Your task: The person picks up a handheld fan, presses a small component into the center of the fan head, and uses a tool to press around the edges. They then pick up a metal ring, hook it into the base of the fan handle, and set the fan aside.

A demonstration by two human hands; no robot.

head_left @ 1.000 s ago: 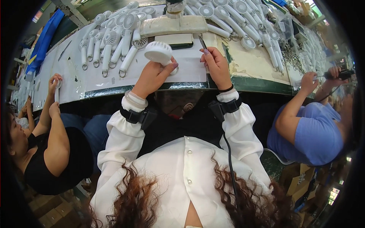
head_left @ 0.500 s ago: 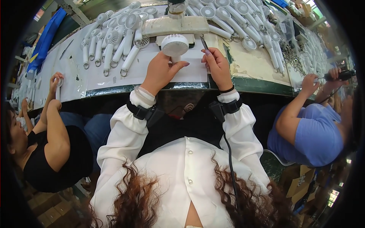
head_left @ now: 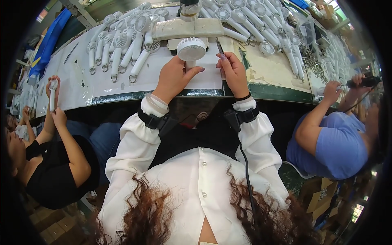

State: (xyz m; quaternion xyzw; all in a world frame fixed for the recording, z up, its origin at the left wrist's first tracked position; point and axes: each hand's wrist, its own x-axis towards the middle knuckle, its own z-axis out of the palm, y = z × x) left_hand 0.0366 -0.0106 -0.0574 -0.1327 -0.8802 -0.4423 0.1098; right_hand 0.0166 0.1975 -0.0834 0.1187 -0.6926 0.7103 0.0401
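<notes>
My left hand [head_left: 174,79] is closed round the handle of a white handheld fan [head_left: 191,50], which stands upright with its round grille at the top. The thumb presses across the handle, and the lower handle is hidden by the fingers. Beside it, my right hand [head_left: 233,75] pinches a slim dark tool [head_left: 220,47] that points away from me; its exact kind is not clear. The tool and the fan are apart. Just beyond both hands lies a padded block [head_left: 188,29] wrapped in pale tape.
Many white fans [head_left: 134,34] with ring ends lie heaped at the left, and another heap [head_left: 253,18] lies at the right. Metal chains [head_left: 314,67] sit past it. A person in black [head_left: 61,163] and one in blue [head_left: 343,139] work on either side.
The fan in my left hand has shifted slightly to the right, its head turned a little. My right hand is nearly still. The person at left has raised a fan upright.
</notes>
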